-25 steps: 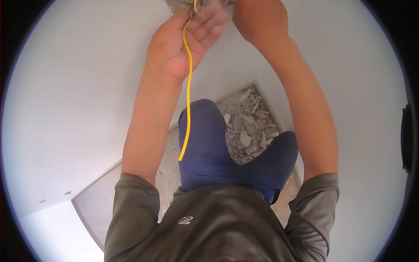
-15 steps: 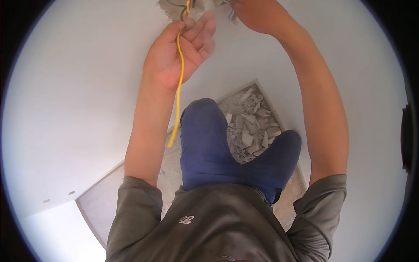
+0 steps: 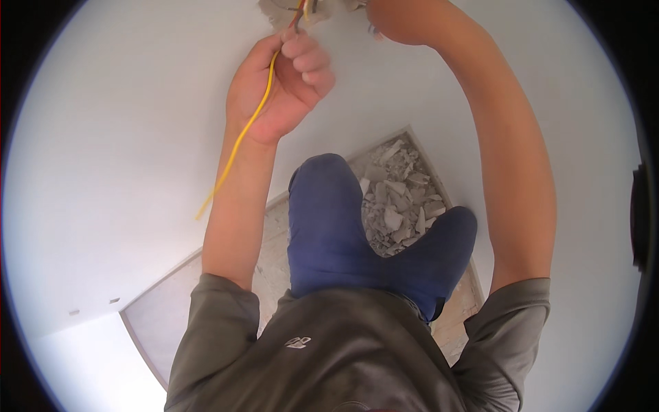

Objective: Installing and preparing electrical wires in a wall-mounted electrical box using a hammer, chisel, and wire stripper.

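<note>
Two hands of mine are raised to the wall. My left hand (image 3: 283, 89) is closed, fingers curled over, thumb side pinching the yellow wire (image 3: 241, 134) high up; its loose end slants down across my left forearm (image 3: 237, 216), touching or only in front of it, I cannot tell. Just above that grip, a red wire (image 3: 298, 15) and a paler wire (image 3: 306, 10) run up to a ragged patch (image 3: 273, 12) in the wall (image 3: 137, 110). My right hand (image 3: 401, 20) is beside it, fingers mostly hidden; I cannot tell what they grip, though a small bluish tip (image 3: 373, 30) shows underneath. I'd judge the wall broken out and the wires exposed; no finished join shows. Lower, between the knees of my blue trousers (image 3: 333, 226), rubble (image 3: 397, 199) fills the floor's (image 3: 276, 237) far corner.
</note>
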A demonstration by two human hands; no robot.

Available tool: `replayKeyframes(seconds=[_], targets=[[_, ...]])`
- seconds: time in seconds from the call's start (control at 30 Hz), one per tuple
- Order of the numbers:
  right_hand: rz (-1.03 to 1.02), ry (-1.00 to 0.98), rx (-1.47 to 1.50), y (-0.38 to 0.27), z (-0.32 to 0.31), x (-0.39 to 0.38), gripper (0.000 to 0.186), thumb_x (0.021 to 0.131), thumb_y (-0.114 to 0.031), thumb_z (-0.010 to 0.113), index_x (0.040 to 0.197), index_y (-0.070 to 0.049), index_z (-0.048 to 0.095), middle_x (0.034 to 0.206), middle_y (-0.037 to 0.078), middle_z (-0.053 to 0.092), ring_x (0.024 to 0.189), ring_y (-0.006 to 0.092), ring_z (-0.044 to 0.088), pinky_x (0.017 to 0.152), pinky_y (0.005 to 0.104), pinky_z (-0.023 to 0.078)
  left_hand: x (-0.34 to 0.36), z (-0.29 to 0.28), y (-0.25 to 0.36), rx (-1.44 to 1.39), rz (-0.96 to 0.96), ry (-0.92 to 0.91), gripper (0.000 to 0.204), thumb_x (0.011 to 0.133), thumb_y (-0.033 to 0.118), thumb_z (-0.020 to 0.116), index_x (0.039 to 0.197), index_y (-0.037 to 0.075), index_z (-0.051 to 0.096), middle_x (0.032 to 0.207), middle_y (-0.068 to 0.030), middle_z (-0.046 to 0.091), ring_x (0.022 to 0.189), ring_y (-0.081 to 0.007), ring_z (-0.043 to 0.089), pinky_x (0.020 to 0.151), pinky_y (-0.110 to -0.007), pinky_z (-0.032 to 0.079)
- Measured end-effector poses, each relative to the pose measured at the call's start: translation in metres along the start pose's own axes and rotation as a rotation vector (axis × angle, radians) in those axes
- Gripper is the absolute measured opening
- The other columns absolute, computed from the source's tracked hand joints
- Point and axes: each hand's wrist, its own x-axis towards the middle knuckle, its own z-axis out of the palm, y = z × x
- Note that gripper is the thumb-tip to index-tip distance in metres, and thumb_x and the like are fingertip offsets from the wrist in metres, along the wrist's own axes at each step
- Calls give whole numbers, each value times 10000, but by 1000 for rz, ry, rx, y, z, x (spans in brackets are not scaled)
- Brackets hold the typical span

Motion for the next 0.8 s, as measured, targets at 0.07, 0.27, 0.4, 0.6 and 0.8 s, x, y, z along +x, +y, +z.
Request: replayKeyframes(seconds=[0.07,0.27,0.4,0.6,0.8], targets=[[-153,164,383,-3,11,-23,408,927,-77,509,1323,19,534,915,252,699,784,363,692,712,450,544,-8,-3,2,153,40,66,144,1031,142,430,949,81,531,777,36,494,736,-125,460,662,-287,403],[-385,152,1720,-13,46,-41,196,988,-75,471,1134,-42,596,765,90,653,515,135,546,494,295,446,-10,-9,0,424,46,206,129,1045,175,433,1007,88,520,772,38,492,713,-111,447,653,-274,397],[-82,-238,2590,-8,46,-19,141,1019,-107,475,945,-47,579,744,35,630,493,60,501,467,241,433,-12,-11,-2,348,59,174,152,1031,193,442,971,93,540,782,-1,525,725,-151,480,661,-301,416],[-251,-195,2858,-27,59,-9,196,1043,-123,472,915,-30,587,756,21,623,502,51,503,477,223,454,-11,-5,-14,697,151,332,163,1033,206,471,979,70,544,713,16,512,661,-126,472,624,-280,398],[-175,-155,2574,-17,56,-14,57,1041,-92,477,1060,-55,516,756,10,597,519,49,500,512,223,480,-4,0,-41,1217,301,543,180,1019,182,469,960,47,574,728,-57,579,644,-156,525,601,-310,417]])
